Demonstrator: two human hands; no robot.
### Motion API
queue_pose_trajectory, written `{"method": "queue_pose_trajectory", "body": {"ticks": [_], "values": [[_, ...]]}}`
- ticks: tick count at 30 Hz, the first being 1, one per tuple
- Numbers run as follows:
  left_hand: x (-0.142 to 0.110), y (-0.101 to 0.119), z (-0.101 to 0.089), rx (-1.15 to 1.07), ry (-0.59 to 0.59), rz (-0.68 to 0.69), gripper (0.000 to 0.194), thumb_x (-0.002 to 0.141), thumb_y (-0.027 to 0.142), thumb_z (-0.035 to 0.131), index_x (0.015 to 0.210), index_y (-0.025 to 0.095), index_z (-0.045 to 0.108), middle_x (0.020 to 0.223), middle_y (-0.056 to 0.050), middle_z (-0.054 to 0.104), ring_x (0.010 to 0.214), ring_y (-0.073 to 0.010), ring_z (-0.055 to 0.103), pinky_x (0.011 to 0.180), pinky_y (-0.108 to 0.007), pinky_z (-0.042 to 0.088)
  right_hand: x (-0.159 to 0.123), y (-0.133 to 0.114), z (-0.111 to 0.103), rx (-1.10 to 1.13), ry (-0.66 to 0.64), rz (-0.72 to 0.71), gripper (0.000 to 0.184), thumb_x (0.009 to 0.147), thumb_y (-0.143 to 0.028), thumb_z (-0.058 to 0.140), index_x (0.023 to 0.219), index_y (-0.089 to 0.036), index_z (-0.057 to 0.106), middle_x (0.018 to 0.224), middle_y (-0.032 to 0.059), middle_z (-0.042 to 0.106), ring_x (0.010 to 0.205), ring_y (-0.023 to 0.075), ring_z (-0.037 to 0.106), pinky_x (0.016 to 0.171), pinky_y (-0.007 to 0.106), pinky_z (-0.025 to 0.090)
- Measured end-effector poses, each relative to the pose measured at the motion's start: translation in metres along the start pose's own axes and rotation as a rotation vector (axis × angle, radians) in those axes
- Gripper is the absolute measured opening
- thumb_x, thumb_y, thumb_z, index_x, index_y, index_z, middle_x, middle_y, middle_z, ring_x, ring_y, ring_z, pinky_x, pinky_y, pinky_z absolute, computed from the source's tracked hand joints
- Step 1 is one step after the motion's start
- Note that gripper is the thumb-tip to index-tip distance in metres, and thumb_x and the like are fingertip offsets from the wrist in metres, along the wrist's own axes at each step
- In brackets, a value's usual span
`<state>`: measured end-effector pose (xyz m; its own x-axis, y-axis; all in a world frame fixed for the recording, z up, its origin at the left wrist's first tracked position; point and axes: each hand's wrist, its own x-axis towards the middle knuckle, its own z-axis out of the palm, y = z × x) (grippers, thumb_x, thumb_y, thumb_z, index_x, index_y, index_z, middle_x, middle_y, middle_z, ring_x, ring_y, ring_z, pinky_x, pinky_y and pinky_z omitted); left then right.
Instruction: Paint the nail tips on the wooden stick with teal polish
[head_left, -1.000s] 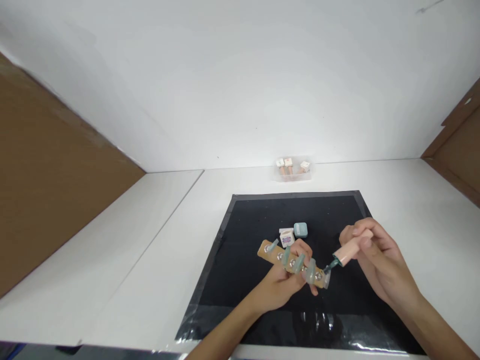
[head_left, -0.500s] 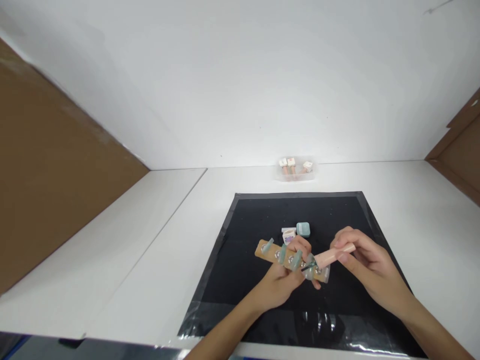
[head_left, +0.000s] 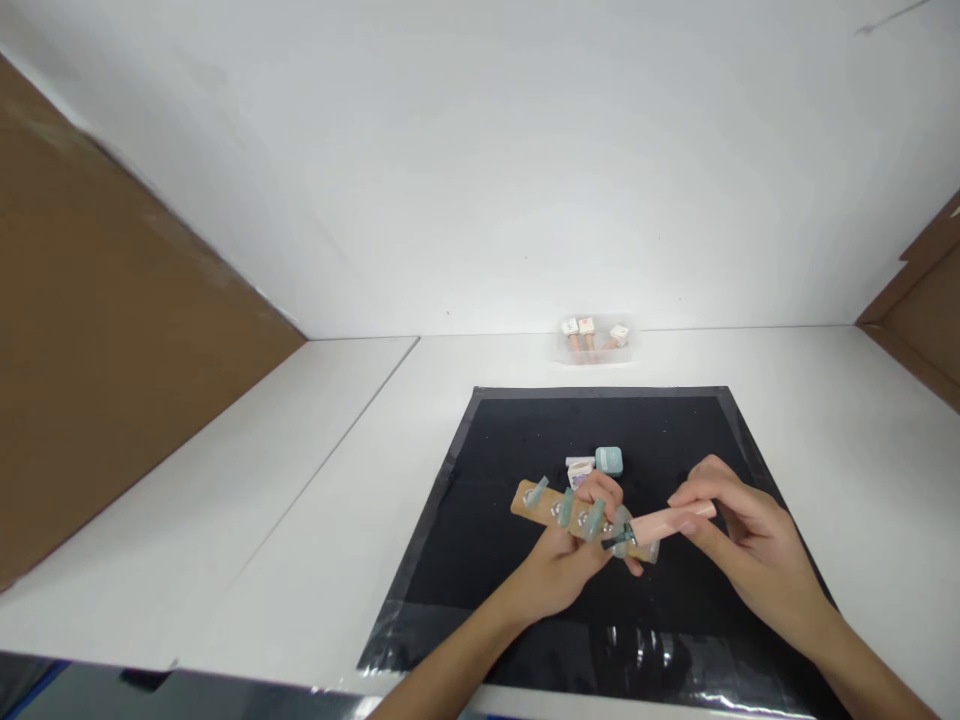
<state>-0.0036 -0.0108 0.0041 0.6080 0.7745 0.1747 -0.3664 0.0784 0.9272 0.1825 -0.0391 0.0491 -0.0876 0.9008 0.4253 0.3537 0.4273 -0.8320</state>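
My left hand (head_left: 568,562) is closed around a tan wooden strip (head_left: 541,503) that carries several pale green false nail tips. My right hand (head_left: 742,545) pinches the pink handle of a nail polish brush (head_left: 664,523), held nearly level. The dark brush tip touches one of the nail tips near the strip's right end. Just behind the strip stand a small teal polish bottle (head_left: 609,459) and a small white box (head_left: 577,470). All of this is over a black mat (head_left: 495,470).
The black mat lies on a white table (head_left: 315,500). A clear tray (head_left: 598,343) with pink-capped bottles sits at the back against the white wall. Brown board panels stand at far left (head_left: 112,330) and far right (head_left: 919,290).
My right hand has lowered and swung the brush leftward, from hanging beside the strip's right end to lying nearly level with its tip on a nail tip. The left hand stays put.
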Motion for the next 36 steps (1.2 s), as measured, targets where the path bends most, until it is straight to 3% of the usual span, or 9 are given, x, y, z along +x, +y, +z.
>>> {"method": "queue_pose_trajectory", "body": {"ticks": [17, 21, 25, 31, 36], "values": [[-0.002, -0.004, 0.002, 0.042, -0.012, 0.02, 0.017, 0.086, 0.03, 0.055, 0.083, 0.019, 0.044, 0.097, -0.001, 0.041, 0.073, -0.0093, 0.06, 0.069, -0.029, 0.057, 0.002, -0.001, 0.001, -0.183, 0.008, 0.054, 0.033, 0.086, -0.028, 0.056, 0.053, -0.021, 0.053, 0.048, -0.0028, 0.039, 0.048, 0.0135, 0.041, 0.042, 0.024, 0.035], [-0.003, -0.004, 0.003, 0.042, -0.006, 0.016, 0.019, 0.085, 0.032, 0.057, 0.082, 0.018, 0.045, 0.098, -0.002, 0.042, 0.074, -0.0105, 0.061, 0.071, -0.031, 0.057, 0.001, -0.002, 0.002, -0.192, 0.006, 0.056, 0.041, 0.087, -0.032, 0.055, 0.049, -0.02, 0.05, 0.047, -0.0029, 0.037, 0.047, 0.0127, 0.037, 0.041, 0.024, 0.032], [-0.003, -0.004, 0.002, 0.041, -0.008, 0.017, 0.021, 0.086, 0.034, 0.056, 0.081, 0.018, 0.043, 0.095, -0.001, 0.04, 0.072, -0.0093, 0.061, 0.067, -0.026, 0.056, 0.002, -0.004, 0.002, -0.126, 0.032, 0.1, 0.046, 0.087, -0.042, 0.054, 0.048, -0.019, 0.049, 0.047, -0.0028, 0.039, 0.047, 0.0122, 0.039, 0.043, 0.025, 0.033], [-0.003, -0.009, -0.001, -0.087, -0.035, -0.031, 0.027, 0.083, 0.04, 0.059, 0.082, 0.017, 0.044, 0.093, 0.0, 0.04, 0.07, -0.0097, 0.061, 0.06, -0.024, 0.056, 0.0, 0.004, -0.008, 0.141, 0.174, 0.205, 0.036, 0.082, -0.051, 0.06, 0.064, -0.02, 0.065, 0.055, -0.0001, 0.055, 0.046, 0.0126, 0.048, 0.043, 0.024, 0.04], [-0.002, -0.015, -0.005, -0.22, -0.113, -0.058, 0.026, 0.083, 0.037, 0.06, 0.084, 0.017, 0.045, 0.089, 0.001, 0.044, 0.065, -0.008, 0.061, 0.054, -0.019, 0.053, -0.002, 0.007, -0.01, 0.237, 0.139, 0.118, 0.016, 0.08, -0.039, 0.068, 0.075, -0.024, 0.068, 0.064, 0.0007, 0.057, 0.054, 0.0136, 0.053, 0.046, 0.023, 0.044]]}}
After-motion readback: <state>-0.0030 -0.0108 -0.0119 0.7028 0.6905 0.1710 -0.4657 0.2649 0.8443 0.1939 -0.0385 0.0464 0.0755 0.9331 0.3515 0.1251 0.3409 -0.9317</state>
